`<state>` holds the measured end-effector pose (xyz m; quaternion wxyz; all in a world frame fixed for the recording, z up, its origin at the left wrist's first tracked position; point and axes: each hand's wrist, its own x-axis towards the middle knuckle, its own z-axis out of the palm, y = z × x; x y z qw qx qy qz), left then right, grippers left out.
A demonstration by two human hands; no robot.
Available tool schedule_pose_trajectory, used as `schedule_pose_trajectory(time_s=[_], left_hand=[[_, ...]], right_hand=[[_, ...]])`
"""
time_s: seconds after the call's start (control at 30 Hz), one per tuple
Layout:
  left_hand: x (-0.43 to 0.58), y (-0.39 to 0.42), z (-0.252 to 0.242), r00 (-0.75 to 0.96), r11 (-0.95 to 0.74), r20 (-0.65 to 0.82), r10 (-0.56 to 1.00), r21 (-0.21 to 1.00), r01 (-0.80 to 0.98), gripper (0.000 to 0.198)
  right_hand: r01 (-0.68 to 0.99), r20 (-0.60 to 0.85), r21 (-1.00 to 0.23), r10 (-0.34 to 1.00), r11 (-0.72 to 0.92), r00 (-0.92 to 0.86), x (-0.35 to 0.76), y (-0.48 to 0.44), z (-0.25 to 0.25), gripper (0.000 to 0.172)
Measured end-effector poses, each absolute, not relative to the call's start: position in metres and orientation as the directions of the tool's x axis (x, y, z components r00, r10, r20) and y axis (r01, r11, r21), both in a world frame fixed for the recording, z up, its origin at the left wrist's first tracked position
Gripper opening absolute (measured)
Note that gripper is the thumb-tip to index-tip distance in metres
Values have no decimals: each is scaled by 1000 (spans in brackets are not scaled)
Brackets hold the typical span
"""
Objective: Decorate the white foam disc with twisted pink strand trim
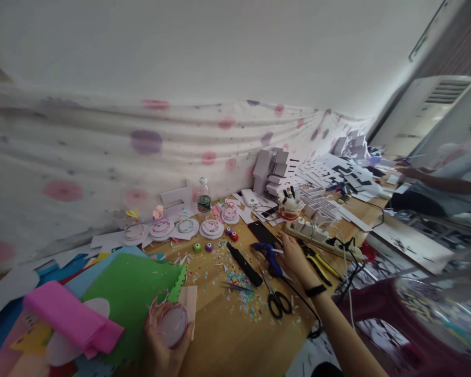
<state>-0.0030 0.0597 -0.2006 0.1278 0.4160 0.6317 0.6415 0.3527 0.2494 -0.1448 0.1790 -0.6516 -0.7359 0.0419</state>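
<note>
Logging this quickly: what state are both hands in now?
Left hand: closed around a round pink-rimmed piece.
Right hand: at the blue glue gun; whether gripping, cannot be told.

No text is legible, even on the bottle label (pixel 204 203).

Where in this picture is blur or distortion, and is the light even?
Head view: the air conditioner leans at right, probably lens distortion; the stool smears at lower right; light is uneven, the wall brighter toward its right; glue gun and scissors look clearer.
</note>
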Motion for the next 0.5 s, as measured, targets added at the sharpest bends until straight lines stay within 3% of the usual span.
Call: schedule_pose_trajectory(time_s=[0.17, 0.3, 0.5], left_hand=[[-6, 66, -210, -623, -181, 363, 692, 924, 337, 70], [-4, 66, -218, -605, -196, 387, 696, 913, 359, 68], [-13, 63, -228, -570, -251, 468, 675, 872, 419, 65]], right_hand=[[927, 202, -305, 967, 216, -158, 365, 238, -150, 40], [922, 169, -305, 967, 237, -192, 342, 279, -150, 32], [934, 156, -290, 974, 207, -167, 312, 342, -129, 34]])
